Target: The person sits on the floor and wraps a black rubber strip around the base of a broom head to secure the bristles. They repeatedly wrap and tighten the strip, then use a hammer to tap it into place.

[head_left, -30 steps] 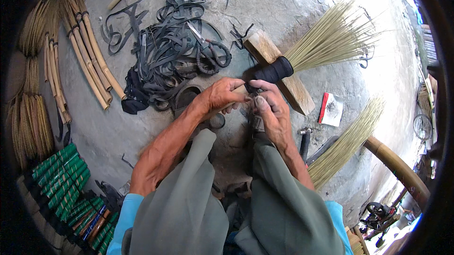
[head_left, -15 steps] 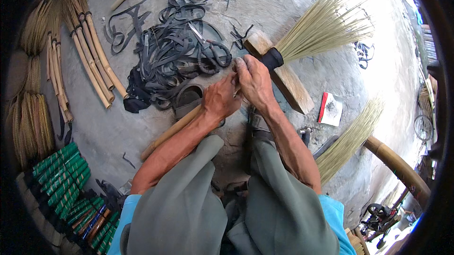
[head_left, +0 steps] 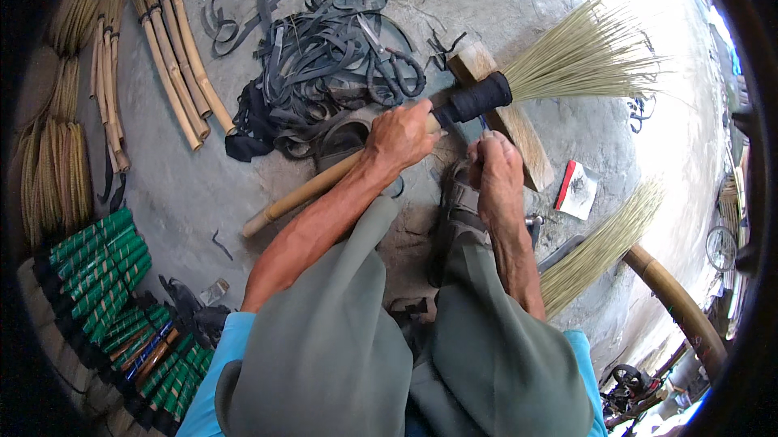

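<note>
A broom (head_left: 567, 60) with a pale straw fan, a black wrapped neck (head_left: 478, 99) and a light wooden handle (head_left: 308, 190) lies across a wooden block (head_left: 519, 133) on the concrete floor. My left hand (head_left: 401, 136) grips the handle just below the black wrap. Close to the wrap, my right hand (head_left: 496, 174) pinches a thin dark tool or strap end; what it is cannot be made out. My knees in grey trousers fill the lower middle.
A heap of black rubber straps (head_left: 324, 64) lies beyond the handle. Bamboo sticks (head_left: 174, 64) and straw bundles (head_left: 53, 170) sit at left, green-wrapped handles (head_left: 105, 271) at lower left. A second broom (head_left: 608, 247) and a red-white packet (head_left: 575, 190) lie at right.
Both hands had been close together at the black neck. Now the left hand has slid down onto the handle and the right hand has drawn back toward me; the broom points more to the right.
</note>
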A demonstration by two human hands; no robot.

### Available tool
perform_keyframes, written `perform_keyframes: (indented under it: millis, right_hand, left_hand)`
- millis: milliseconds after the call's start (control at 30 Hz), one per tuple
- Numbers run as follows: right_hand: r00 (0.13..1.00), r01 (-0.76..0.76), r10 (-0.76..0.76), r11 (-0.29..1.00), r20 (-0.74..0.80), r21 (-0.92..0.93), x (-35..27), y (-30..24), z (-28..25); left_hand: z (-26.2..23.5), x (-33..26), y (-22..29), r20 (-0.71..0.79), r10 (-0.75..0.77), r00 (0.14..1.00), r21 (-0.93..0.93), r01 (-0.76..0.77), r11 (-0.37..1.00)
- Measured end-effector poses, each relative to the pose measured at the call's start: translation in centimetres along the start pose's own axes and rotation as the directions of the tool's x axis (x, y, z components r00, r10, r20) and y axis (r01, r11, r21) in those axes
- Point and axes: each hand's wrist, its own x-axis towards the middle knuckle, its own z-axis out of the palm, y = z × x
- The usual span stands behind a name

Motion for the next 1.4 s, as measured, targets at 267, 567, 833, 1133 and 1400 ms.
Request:
perform_keyframes:
  millis: [267, 567, 833, 1133, 1400]
  right_hand:
    - [0.967, 0.254, -0.230, 0.912, 0.111, -0.323, 0.0, 1.1, -0.1]
    - [0.935, 0.265, -0.339, 0.862, 0.101, 0.432, 1.3, -2.3, 1.0]
    - [0.902, 0.363, -0.431, 0.768, -0.008, -0.527, 2.7, 0.0, 0.4]
    - [0.979, 0.199, -0.153, 0.835, 0.133, -0.512, 3.3, -0.8, 1.3]
    - [0.992, -0.113, 0.104, 0.987, 0.078, 0.118, 1.1, -1.8, 3.2]
  left_hand:
    - [0.3, 0.9, -0.3, 0.065, -0.017, 0.998, 0.025, 0.016, 1.000]
    - [0.7, 0.7, 0.0, 0.014, -0.039, 0.999, 0.039, 0.039, 0.998]
    - [1.1, 0.9, -0.2, 0.015, -0.024, 1.000, 0.055, 0.023, 0.998]
    - [0.9, 0.4, -0.1, -0.010, -0.002, 1.000, 0.063, 0.003, 0.998]
    - [0.7, 0.4, 0.1, -0.042, 0.014, 0.999, 0.104, -0.010, 0.995]
